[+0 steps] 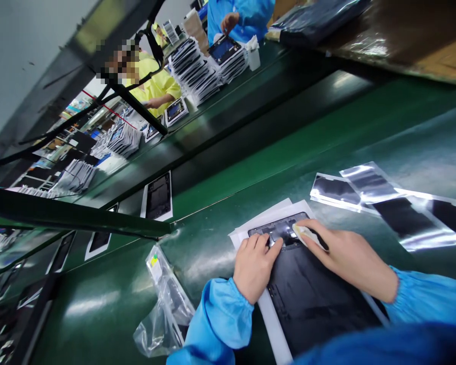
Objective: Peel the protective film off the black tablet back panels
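A flat black case [315,299] lies under both hands, its long way running from near right to far left. Toward its far end, the left hand [255,262] rests on it, fingers loosely spread; the right hand [347,253] pinches a white pad [303,234] (both are about equally near). White sheets [247,224] peek out beyond.
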Demonstrator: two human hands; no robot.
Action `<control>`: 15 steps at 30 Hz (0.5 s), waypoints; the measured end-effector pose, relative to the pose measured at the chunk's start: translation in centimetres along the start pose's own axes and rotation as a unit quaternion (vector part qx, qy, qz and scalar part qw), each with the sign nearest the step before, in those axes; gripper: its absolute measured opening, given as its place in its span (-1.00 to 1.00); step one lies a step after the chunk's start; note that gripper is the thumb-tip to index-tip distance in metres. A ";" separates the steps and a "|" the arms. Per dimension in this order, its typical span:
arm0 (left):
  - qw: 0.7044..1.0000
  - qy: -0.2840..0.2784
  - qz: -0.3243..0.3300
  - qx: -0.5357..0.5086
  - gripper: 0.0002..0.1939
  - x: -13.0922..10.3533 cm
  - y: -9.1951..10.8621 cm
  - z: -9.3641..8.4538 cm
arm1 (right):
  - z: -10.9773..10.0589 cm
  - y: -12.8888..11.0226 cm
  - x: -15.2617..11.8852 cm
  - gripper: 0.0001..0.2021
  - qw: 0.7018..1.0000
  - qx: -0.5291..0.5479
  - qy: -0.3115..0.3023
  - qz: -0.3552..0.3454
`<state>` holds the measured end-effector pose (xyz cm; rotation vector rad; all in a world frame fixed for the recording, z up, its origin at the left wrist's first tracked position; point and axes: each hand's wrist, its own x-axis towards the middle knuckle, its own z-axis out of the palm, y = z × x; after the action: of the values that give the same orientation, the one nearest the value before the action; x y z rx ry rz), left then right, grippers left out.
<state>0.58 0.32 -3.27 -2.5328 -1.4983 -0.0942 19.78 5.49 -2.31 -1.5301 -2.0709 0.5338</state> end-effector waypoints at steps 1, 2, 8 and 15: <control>1.000 0.000 -0.002 -0.002 -0.64 0.5 0.4 -0.1 | -0.3 0.1 0.0 -0.74 1.000 0.014 -0.012 0.001; 1.000 0.003 0.002 -0.005 -0.65 1.0 0.9 -0.1 | -0.6 0.3 0.0 -0.75 0.999 0.025 -0.022 0.002; 0.998 0.002 0.063 -0.008 -0.64 2.4 3.9 0.0 | -1.4 2.7 0.4 -0.69 0.954 0.223 0.067 0.190; 0.999 -0.007 0.032 0.024 -0.63 4.0 3.7 0.5 | -1.0 3.1 0.5 -0.74 0.932 0.279 0.051 0.224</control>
<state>5.68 2.13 -3.60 -2.5449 -1.4051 -0.0306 22.64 6.87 -3.31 -1.6146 -1.3139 1.0790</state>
